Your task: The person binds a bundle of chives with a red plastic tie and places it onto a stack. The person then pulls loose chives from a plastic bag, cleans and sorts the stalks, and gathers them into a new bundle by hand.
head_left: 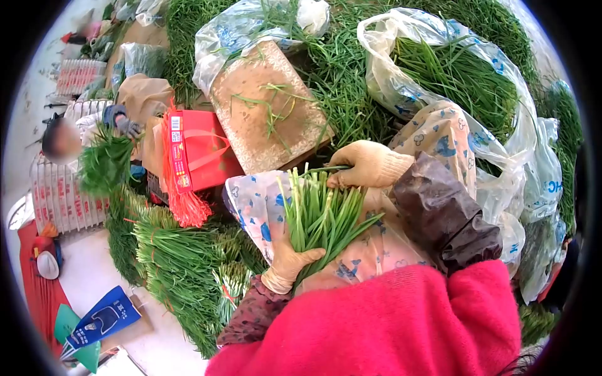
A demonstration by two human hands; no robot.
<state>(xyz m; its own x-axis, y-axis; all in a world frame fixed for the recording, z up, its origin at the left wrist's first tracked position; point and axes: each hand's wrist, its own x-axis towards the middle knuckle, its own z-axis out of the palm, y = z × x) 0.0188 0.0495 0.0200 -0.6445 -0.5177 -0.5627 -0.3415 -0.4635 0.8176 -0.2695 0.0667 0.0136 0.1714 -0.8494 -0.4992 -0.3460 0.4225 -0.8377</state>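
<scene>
Bright pink sweater (376,319) fills the six-o'clock edge, nearest the camera, and beyond it a patterned plastic apron (357,266) covers the lap. Over that apron lies a loose bunch of green stalks (323,219), probably garlic chives, though the lens blurs finer detail. Its long axis runs roughly from twelve o'clock, where the pale cut ends are, toward five, where the leaves fan out.

The gloved left hand (291,266) is at seven o'clock of the bunch, its grip closed round the leafy part with the thumb laid across. At one o'clock of the bunch, the gloved right hand (364,164) has its thumb and fingertips pinched together on a thin dark-green strand (327,169), which points to nine o'clock across the cut ends. Of the two, the right is nearer those ends; the left is nearer the leaves.

Banded bundles (179,254) lie at eight o'clock of the bunch, a red bag (204,147) at ten, a worn cardboard box (266,106) at eleven, and an open plastic sack (379,69) of greens at one. Farther off, toward ten, another person (94,128) is beside more greens (105,161).
</scene>
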